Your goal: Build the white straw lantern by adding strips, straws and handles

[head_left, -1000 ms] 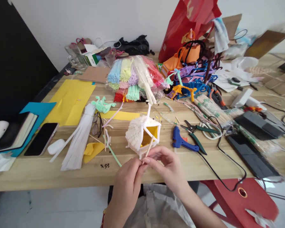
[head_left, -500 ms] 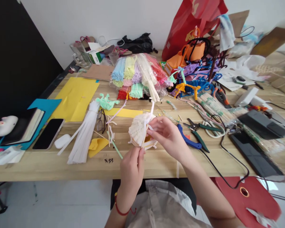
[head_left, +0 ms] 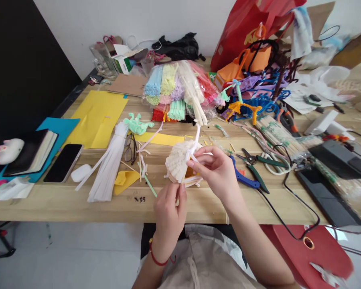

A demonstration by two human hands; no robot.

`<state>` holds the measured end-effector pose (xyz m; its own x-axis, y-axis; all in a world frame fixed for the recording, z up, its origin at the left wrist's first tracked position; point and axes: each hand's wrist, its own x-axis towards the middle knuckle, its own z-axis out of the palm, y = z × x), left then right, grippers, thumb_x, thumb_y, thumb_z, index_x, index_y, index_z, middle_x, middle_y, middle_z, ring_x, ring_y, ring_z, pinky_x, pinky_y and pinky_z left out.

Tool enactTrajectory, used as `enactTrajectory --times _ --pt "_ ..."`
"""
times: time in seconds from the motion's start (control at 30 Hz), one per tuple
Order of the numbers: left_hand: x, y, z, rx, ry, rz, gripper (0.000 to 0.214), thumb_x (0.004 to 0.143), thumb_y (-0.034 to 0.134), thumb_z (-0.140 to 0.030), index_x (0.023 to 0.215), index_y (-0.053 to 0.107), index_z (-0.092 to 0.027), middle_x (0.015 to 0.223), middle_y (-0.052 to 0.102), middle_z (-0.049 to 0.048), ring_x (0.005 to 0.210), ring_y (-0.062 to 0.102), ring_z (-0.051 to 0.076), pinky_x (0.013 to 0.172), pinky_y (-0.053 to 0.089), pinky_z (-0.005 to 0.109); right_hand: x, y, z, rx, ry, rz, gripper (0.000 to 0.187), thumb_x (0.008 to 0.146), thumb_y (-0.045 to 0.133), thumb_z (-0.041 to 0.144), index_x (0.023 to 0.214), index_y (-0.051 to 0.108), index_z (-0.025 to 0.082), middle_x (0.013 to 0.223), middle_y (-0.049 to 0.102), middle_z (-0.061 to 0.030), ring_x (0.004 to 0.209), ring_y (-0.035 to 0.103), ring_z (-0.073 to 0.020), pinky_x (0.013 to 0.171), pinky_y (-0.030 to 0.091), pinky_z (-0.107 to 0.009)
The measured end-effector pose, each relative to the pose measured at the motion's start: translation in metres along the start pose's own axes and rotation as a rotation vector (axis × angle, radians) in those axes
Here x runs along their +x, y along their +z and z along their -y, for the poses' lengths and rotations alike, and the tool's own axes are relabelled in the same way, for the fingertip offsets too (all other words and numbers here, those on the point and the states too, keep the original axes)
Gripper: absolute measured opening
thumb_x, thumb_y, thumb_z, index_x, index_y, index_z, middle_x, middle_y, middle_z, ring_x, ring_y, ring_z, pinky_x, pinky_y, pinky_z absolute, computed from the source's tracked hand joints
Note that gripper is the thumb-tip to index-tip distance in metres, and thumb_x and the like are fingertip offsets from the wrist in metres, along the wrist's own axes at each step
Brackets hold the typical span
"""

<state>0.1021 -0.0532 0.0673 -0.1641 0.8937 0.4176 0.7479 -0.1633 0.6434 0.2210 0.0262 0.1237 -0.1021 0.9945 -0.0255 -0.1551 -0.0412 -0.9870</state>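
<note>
A cream, fuzzy piece made of pipe cleaners (head_left: 176,161), with a yellowish inside, is held up over the front of the table. My left hand (head_left: 170,208) pinches its lower edge between thumb and fingers. Higher on its right side, my right hand (head_left: 218,172) grips a white pipe cleaner (head_left: 197,135) whose free end sticks up above the piece. The fingertips of both hands are closed. Part of the piece's right side is hidden behind my right hand.
Left lie a bundle of white strips (head_left: 104,168), a phone (head_left: 63,162) and yellow sheets (head_left: 96,116). Bagged colourful pipe cleaners (head_left: 177,88) sit behind. To the right are green-handled cutters (head_left: 255,166), a blue-handled tool (head_left: 243,178) with a cord, and a black box (head_left: 341,158).
The whole view has shifted slightly, so the table's things appear a little displaced. Both hands keep their hold on the cream piece, with the white pipe cleaner still in my right fingers.
</note>
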Motion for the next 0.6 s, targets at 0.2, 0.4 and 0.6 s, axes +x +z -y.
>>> enactTrajectory --times 0.2,0.4,0.6 --pt "-0.003 0.006 -0.008 -0.092 -0.070 -0.235 0.011 0.085 0.064 -0.018 0.089 0.054 -0.019 0.075 0.062 -0.0006 0.066 0.057 0.011 0.067 0.047 0.023 -0.001 0.000 0.001 -0.013 0.001 -0.022 0.036 0.063 0.083 0.039 0.081 0.057 0.021 0.062 0.067 0.0033 0.052 0.060 -0.0108 0.051 0.049 -0.022" --pt "-0.002 0.012 -0.016 -0.156 -0.060 -0.359 0.011 0.085 0.063 -0.013 0.091 0.057 -0.019 0.082 0.063 0.0023 0.069 0.057 0.011 0.065 0.048 0.024 -0.002 0.002 0.002 -0.002 0.014 -0.038 0.037 0.063 0.083 0.041 0.081 0.058 0.021 0.062 0.067 0.0030 0.051 0.059 -0.0101 0.051 0.050 -0.023" --pt "-0.002 0.021 -0.011 -0.147 -0.032 -0.401 0.012 0.085 0.063 -0.012 0.093 0.057 -0.019 0.083 0.062 0.0027 0.066 0.055 0.010 0.060 0.048 0.024 -0.002 0.003 0.002 -0.014 0.009 -0.037 0.038 0.062 0.083 0.042 0.081 0.057 0.022 0.061 0.066 0.0032 0.050 0.059 -0.0106 0.050 0.050 -0.023"
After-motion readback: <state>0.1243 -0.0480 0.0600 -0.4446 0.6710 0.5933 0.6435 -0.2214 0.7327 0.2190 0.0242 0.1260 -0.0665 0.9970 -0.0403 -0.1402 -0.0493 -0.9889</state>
